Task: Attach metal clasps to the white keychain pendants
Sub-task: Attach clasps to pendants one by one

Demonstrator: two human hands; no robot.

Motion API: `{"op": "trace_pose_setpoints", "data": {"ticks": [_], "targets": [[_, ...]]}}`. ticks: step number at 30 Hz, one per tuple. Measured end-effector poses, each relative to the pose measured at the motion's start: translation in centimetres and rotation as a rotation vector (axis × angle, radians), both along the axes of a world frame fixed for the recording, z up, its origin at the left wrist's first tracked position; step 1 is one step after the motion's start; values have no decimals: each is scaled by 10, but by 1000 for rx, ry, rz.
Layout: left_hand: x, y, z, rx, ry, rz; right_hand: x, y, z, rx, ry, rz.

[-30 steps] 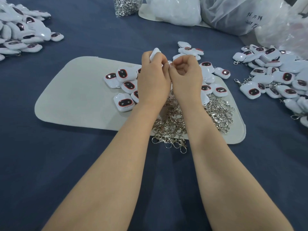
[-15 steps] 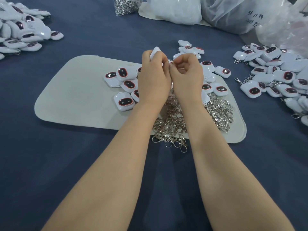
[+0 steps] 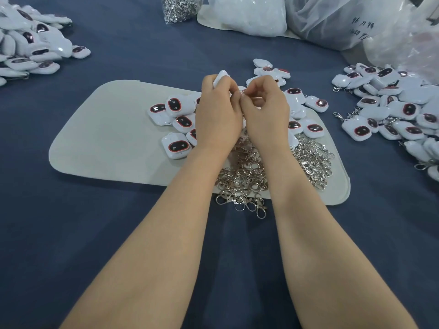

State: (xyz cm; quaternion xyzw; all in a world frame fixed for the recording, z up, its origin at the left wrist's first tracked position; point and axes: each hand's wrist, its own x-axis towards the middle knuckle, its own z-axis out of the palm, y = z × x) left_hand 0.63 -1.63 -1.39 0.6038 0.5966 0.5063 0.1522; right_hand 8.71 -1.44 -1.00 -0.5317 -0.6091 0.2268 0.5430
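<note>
The left hand (image 3: 218, 115) hovers over the middle of the mat, fingers curled round a white pendant (image 3: 221, 77). Only the pendant's top corner shows, above the knuckles. The right hand (image 3: 267, 115) is just beside it, touching at the fingertips, with its fingers curled and thumb and forefinger drawn together against the left hand's fingers. I cannot tell what it pinches, if anything; that spot is too small and half hidden.

Both forearms come up from the bottom edge and meet over a heap of clasps (image 3: 249, 172). These are silver, tangled, lying on the near part of the mat (image 3: 95, 138), and a few spill off its front edge onto the cloth (image 3: 95, 245). The mat is pale grey with rounded corners; the cloth is dark blue.

Loose pendants (image 3: 175, 108) lie around the hands on the mat – white, squarish, most face up with a dark oval ringed in red. Some sit left of the hands, more to the right and behind.

Well apart to the right is a bigger right heap (image 3: 392, 110) of pendants, several with clasps showing. A left heap (image 3: 31, 43) sits at the far left. At the far edge stand a clear bag of clasps (image 3: 180, 7) and plastic bags (image 3: 332, 22), one with dark writing on it.
</note>
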Motion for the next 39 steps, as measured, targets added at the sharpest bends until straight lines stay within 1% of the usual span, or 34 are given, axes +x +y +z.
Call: {"op": "trace_pose_setpoints", "data": {"ticks": [6, 11, 13, 20, 24, 29, 32, 39], "targets": [[-1, 1, 0, -2, -26, -14, 1, 0, -1, 31, -27, -13], [-1, 1, -1, -19, -19, -27, 3, 0, -1, 74, -106, -25], [-2, 0, -1, -22, -14, -37, 3, -1, -1, 80, -105, -30], [-2, 1, 0, -10, 4, -38, 1, 2, -1, 7, 2, -46], [-2, 0, 0, 1, -6, -32, 0, 4, -2, -67, 125, -43], [-2, 0, 0, 3, -13, -15, -2, 5, -2, -116, 152, -63], [-2, 0, 1, -5, -12, -5, -2, 5, -1, -110, 129, -51], [-4, 1, -1, -11, -12, -2, -3, -1, 0, 0, -20, -36]]}}
